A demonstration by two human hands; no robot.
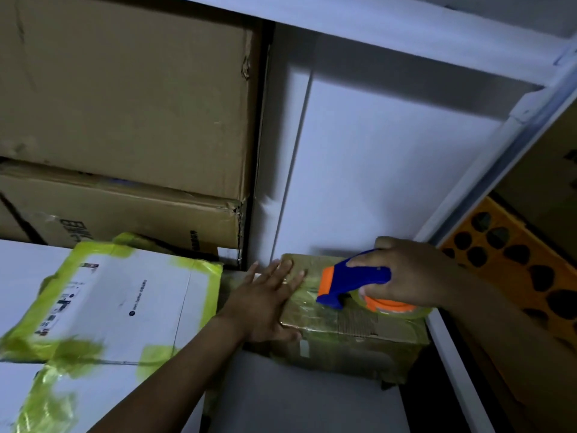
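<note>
1. The small cardboard box (349,332) sits low and right of centre on a white shelf surface (296,398), wrapped in glossy clear tape. Its far right end is hidden under the tape dispenser (352,278) and the right hand (409,273), and its lower right corner is lost in shadow.
2. The tape roll (395,309) shows only as a clear rim round an orange hub; the rest is behind the fingers.
3. The white parcel (125,301) to the left, edged in yellow-green tape, is blurred at its near corners. Its label print is too small to read.
4. Stacked brown cartons (125,89) fill the upper left and are cut off by the frame edge.
5. An orange crate (515,260) with dark oval holes is partly hidden behind the right forearm.
6. The left hand (265,301) lies flat on the box's left end, fingers straight and slightly spread, gripping nothing.
7. The right hand is curled round the dispenser's blue handle, with one finger laid along its top. The dispenser's nose rests on the box top, near the left fingertips but apart from them.
</note>
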